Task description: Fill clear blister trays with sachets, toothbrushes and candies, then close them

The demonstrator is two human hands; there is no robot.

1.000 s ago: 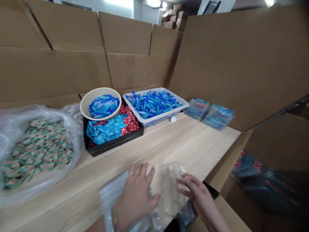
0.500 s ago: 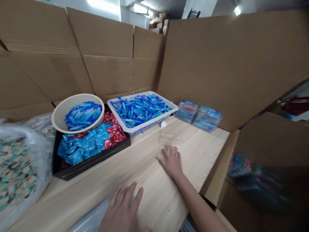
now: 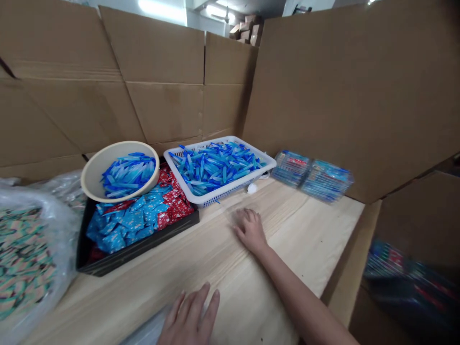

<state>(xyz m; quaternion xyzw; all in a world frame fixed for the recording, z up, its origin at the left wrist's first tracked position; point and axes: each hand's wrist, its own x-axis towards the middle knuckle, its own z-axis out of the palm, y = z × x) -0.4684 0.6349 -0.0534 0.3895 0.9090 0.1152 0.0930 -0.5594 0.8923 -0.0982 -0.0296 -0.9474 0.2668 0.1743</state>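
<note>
My right hand (image 3: 250, 230) reaches over the wooden table. Its fingers are bent slightly and the thumb is apart. At its fingertips lies a faint, blurred piece of clear plastic (image 3: 232, 214); whether the fingers touch it I cannot tell. Low in view, my left hand (image 3: 192, 314) is open with fingers spread, beside a clear plastic sheet or bag (image 3: 147, 330) at the table's near side. Beyond my right hand stands a white basket (image 3: 206, 199) heaped with blue and pale-blue pen-shaped pieces. A small white object (image 3: 252, 189) is by its front corner.
A cream bowl (image 3: 89, 177) of similar blue pieces rests on a black tray (image 3: 143, 244) of blue and red packets. At left is a plastic bag (image 3: 64, 249) of small printed pieces. Clear packs (image 3: 325, 181) stand at right; more packs (image 3: 391, 261) are in a carton. Cardboard walls (image 3: 323, 96) surround the table.
My right hand has moved left along the table toward the basket, and the clear plastic also sits further left. My left hand stays open near the front. The view has shifted slightly.
</note>
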